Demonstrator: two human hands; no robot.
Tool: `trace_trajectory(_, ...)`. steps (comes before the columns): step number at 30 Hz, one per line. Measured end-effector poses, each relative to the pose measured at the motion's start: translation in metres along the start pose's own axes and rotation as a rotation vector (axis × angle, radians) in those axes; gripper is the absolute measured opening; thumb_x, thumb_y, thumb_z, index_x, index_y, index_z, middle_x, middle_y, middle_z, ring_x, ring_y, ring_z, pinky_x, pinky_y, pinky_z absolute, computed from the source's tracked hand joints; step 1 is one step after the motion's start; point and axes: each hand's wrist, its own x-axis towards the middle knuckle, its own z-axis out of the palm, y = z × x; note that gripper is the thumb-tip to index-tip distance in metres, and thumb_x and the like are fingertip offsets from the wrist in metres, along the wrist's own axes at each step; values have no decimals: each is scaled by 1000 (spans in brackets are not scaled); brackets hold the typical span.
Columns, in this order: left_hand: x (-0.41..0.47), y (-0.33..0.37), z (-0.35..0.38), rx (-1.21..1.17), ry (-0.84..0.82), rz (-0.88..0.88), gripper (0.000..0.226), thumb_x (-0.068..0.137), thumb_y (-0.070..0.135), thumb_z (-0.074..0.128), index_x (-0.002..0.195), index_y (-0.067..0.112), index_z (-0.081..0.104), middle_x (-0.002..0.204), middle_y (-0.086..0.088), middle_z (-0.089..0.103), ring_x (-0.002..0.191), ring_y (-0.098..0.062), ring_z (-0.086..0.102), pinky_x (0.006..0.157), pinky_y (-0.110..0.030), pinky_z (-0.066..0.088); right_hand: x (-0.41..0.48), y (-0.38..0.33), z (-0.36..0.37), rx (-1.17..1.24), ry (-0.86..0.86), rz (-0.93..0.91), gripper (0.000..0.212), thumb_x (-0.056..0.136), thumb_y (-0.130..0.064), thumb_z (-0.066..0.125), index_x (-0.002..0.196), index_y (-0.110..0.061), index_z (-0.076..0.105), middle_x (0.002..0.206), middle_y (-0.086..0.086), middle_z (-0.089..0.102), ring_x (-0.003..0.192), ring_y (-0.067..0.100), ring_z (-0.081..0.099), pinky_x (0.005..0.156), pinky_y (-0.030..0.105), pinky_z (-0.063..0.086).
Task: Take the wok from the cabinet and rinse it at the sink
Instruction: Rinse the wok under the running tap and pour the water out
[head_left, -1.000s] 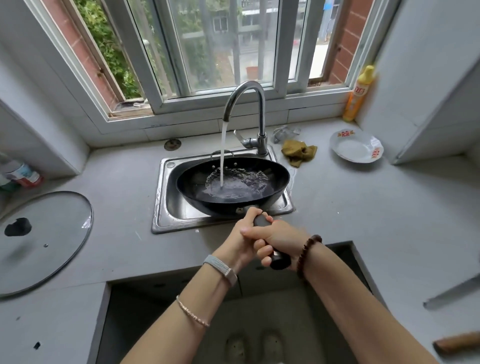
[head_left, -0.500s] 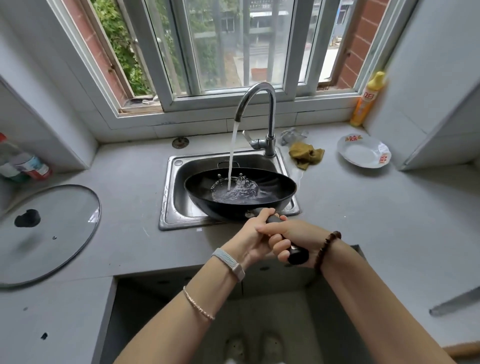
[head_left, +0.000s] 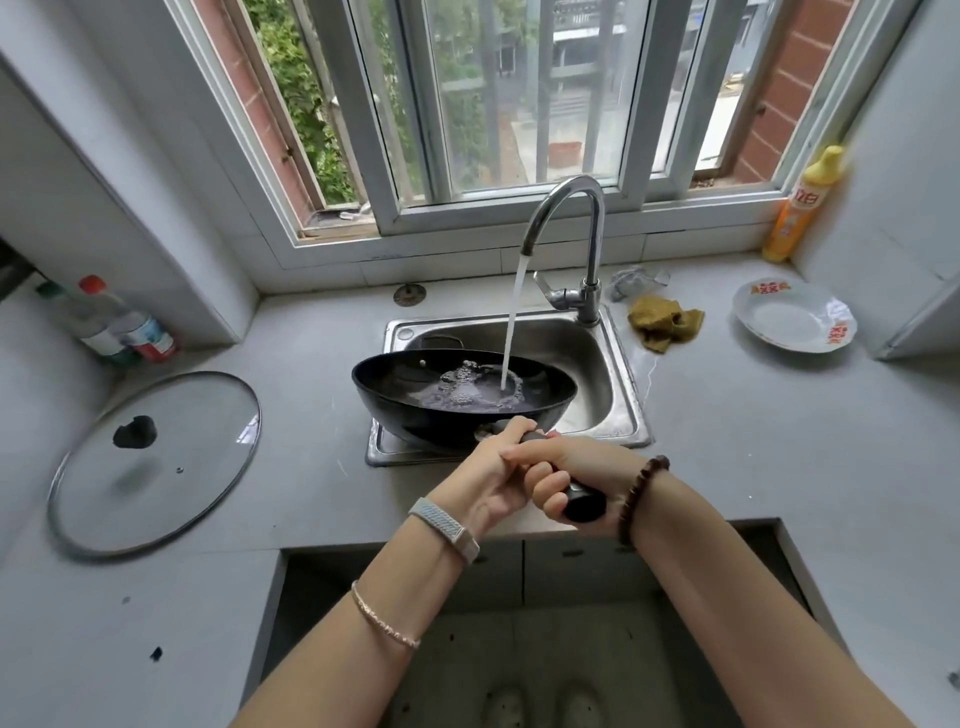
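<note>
Head view: the wok (head_left: 415, 379) hangs over the sink (head_left: 618, 364), covering the basin's 7 o'clock part and its left rim. Water (head_left: 511, 322) from the faucet (head_left: 592, 223) falls into the wok at about 3 o'clock from its middle and bubbles there. Both hands hold the black handle (head_left: 584, 504), which points to 5 o'clock. The left hand (head_left: 493, 473) wraps the part near the pan and the right hand (head_left: 576, 467) closes its fingers around the end part. The hands hide most of the handle; only its tip and a short bit show. The wok hides the sink's drain. On the counter (head_left: 753, 441) a glass lid (head_left: 156, 462) lies at 9 o'clock from the sink, a plate (head_left: 789, 322) at 2 o'clock and a cloth (head_left: 662, 322) just beside the faucet base. The bottle labels are too blurred to read.

Compared with half a second ago, the wok has moved toward 9 o'clock, so the right part of the basin is now uncovered. The stream hit the middle before; now it hits off-centre. The grip of both hands is the same.
</note>
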Motion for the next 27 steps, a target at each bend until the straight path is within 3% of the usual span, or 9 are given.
trace_trajectory(4,3,-6,14,-92,-91,-70,26,94,17,49,71,7,54,59,-2,59,54,-10,60,56,-18,53,-9,-9,-7,-142,85,4,21,98,-14,53,79,-17,44,42,-5,40,28,-1,34,28,11,30)
trace_trajectory(8,9,-14,33,-112,-158,-133,28,94,16,49,69,5,54,57,-2,59,46,-9,59,47,-17,51,-24,-16,-22,-161,154,26,21,98,-14,54,80,-16,44,43,-4,41,28,0,34,27,12,30)
trace_trajectory(14,10,-19,49,-58,-238,-177,29,96,18,45,71,6,54,55,-1,60,46,-8,60,48,-16,52,-35,-12,-33,-92,214,-15,22,96,-14,56,78,-17,44,45,-4,42,28,1,36,28,13,32)
trace_trajectory(21,13,-16,37,116,-102,-95,31,95,19,48,64,13,45,56,0,45,48,-9,50,46,-19,48,-32,-6,-28,82,77,-16,23,97,-13,52,76,-17,45,44,-6,38,27,-1,34,26,12,29)
trace_trajectory(27,6,0,19,131,-28,-30,32,93,16,49,62,13,43,53,2,38,38,-6,44,39,-16,41,-20,-11,-13,25,26,6,24,98,-14,52,75,-16,45,42,-6,38,26,0,33,26,11,28)
